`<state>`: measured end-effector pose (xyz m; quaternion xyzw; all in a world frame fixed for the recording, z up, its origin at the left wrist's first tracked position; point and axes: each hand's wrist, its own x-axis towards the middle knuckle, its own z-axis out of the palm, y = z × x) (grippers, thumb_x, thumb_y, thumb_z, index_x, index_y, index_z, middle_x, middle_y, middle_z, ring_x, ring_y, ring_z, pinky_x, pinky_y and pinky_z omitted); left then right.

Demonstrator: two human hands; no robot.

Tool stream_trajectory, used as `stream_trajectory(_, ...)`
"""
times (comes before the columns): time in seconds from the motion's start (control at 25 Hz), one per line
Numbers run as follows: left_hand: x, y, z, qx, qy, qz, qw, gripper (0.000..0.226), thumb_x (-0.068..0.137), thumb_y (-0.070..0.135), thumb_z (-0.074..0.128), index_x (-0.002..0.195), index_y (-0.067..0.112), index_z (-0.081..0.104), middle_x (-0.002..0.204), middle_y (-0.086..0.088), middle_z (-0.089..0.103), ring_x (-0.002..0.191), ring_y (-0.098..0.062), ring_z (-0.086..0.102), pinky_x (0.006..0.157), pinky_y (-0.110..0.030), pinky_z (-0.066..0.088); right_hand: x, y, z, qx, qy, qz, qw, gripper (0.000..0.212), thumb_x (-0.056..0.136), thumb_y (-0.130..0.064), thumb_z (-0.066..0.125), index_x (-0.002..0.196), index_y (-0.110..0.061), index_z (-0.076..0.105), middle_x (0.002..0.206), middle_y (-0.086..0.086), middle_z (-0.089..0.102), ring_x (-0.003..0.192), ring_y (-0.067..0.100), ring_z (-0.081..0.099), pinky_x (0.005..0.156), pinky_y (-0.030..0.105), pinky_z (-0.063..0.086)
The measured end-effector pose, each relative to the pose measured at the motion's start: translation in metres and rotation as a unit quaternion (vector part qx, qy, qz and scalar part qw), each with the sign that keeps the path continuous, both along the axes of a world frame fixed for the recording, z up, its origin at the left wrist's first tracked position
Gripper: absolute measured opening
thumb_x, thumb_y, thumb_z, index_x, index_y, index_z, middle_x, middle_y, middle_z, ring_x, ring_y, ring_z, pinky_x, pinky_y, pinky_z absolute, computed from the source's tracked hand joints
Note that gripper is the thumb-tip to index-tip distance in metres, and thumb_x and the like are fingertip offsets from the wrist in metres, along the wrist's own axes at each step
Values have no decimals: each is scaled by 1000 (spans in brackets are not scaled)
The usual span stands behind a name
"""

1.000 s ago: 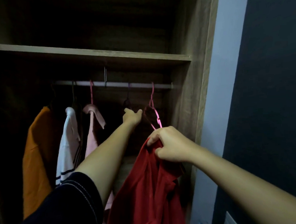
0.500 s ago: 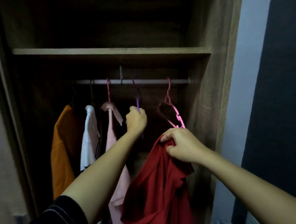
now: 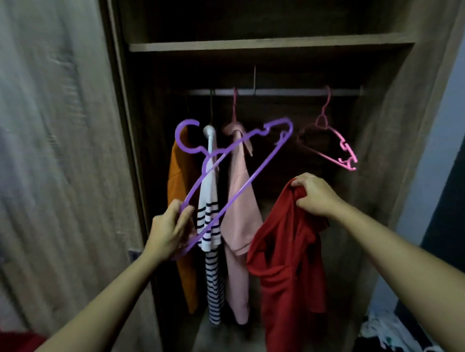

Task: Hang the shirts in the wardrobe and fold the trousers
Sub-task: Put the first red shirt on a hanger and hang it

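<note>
Gripping a purple hanger point(image 3: 236, 173) in the left hand point(image 3: 169, 231), the right hand point(image 3: 315, 195) clutches a red shirt point(image 3: 288, 267).

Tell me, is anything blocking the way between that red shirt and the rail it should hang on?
Nothing visible does. The rail is bare between the pink shirt and the empty pink hanger. The red shirt, gripped by the right hand, isn't on the purple hanger in the left hand yet.
</note>
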<state>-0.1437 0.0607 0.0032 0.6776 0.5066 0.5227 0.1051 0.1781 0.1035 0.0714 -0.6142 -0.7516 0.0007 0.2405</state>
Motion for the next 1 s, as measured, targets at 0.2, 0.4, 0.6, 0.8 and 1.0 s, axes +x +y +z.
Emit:
stream_trajectory(0.2,-72,-31,-32,22,90,-41,995,21,83,54,40,77,35,46,54,10,63,46,4,55,52,-12,42,4,-3,12,24,7,-1,1000,53,67,6,61,120,-2,60,131,12,52,124,26,48,108,27,32)
stream_trajectory(0.4,-78,-31,-38,31,163,-87,982,31,83,60,38,82,30,43,50,-7,51,45,-11,53,50,-20,40,-22,-24,26,-16,-67,25,997,60,67,3,60,125,-8,56,139,7,46,126,28,45,108,35,35)
stream_trajectory(0.6,-30,-25,-28,99,198,-152,963,43,89,67,27,79,26,35,61,13,47,53,-3,50,49,-12,29,-94,-47,32,12,-135,151,979,54,70,-18,59,124,-21,55,134,-2,49,116,26,49,97,38,43)
stream_trajectory(0.8,-24,-28,-28,115,72,-84,987,32,87,58,39,85,27,46,58,23,53,47,9,47,51,-6,32,-94,-58,34,225,-260,150,927,53,87,-65,27,104,-26,57,88,-2,70,83,23,66,64,33,45)
stream_trajectory(1.0,-10,-37,-24,176,60,113,976,31,90,50,44,105,25,53,100,-6,62,91,-25,60,80,-38,49,-103,-56,44,320,-246,150,902,61,92,-62,13,74,-20,54,61,1,63,54,26,64,43,22,27)
